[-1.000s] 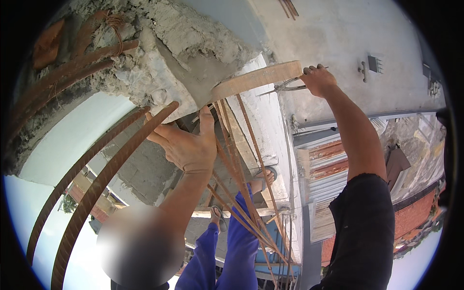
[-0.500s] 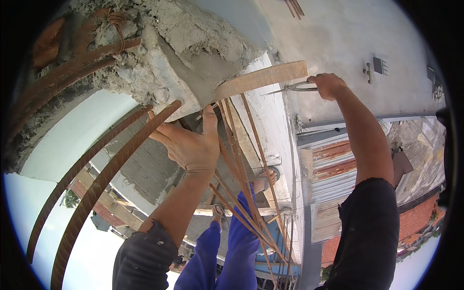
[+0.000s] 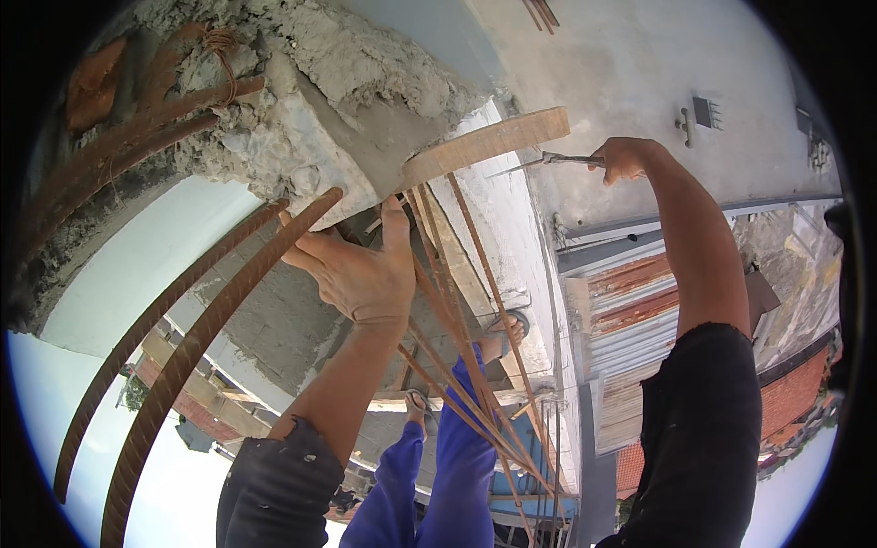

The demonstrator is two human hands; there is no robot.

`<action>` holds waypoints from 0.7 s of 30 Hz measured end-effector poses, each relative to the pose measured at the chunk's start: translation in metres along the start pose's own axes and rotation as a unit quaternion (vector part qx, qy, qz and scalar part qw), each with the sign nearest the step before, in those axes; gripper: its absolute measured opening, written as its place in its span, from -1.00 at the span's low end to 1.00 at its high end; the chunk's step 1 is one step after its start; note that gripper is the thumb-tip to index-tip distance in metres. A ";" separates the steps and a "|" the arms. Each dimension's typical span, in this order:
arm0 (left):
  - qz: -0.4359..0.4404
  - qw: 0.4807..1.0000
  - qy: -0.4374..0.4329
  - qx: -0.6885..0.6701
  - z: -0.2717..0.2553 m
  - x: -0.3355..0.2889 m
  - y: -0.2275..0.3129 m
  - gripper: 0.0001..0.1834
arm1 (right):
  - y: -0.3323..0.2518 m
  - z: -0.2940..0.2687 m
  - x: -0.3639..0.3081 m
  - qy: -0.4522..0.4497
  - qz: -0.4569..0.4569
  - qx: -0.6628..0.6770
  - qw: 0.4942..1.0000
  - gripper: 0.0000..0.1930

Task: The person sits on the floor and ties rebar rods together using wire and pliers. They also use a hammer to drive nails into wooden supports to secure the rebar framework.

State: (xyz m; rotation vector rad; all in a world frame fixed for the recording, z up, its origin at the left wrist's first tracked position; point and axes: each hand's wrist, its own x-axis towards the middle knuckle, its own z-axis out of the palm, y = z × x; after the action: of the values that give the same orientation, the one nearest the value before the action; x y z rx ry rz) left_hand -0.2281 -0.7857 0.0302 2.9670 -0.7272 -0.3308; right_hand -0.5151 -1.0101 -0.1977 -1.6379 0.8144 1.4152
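My left hand (image 3: pixel 361 274) is pressed up against the lower edge of a rough concrete block (image 3: pixel 324 169), thumb and fingers spread apart. Its fingertips are partly hidden by the edge and a ribbed steel bar (image 3: pixel 215 320). Above the thumb, a short wooden board (image 3: pixel 489 144) sticks out to the right from the concrete. Out past the board's right end, my right hand (image 3: pixel 630 160) is closed round the handles of slim metal pincers (image 3: pixel 571 159). A thin, wire-like piece (image 3: pixel 513 170) extends left from their head, below the board; its exact kind is unclear.
Rusty bars (image 3: pixel 480 265) slant down beside my left arm, past my sandalled feet (image 3: pixel 507 333) on a ledge. A thicker bent bar (image 3: pixel 137 119) juts from the concrete at upper left. Corrugated roofing (image 3: pixel 630 310) lies far below on the right.
The pincers have turned and their handles, apart before, now look close together. My right hand has shifted slightly right of the board's end. My left hand keeps its place at the concrete.
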 end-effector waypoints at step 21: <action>0.036 0.998 0.030 0.046 0.002 -0.001 0.000 0.27 | 0.045 0.007 -0.012 0.391 -0.066 -0.224 0.890 -0.57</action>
State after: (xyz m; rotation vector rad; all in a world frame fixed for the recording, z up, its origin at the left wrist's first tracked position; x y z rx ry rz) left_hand -0.2295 -0.7852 0.0281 3.0126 -0.8615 -0.2075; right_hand -0.5601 -1.0251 -0.1933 -2.6457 0.8059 0.8486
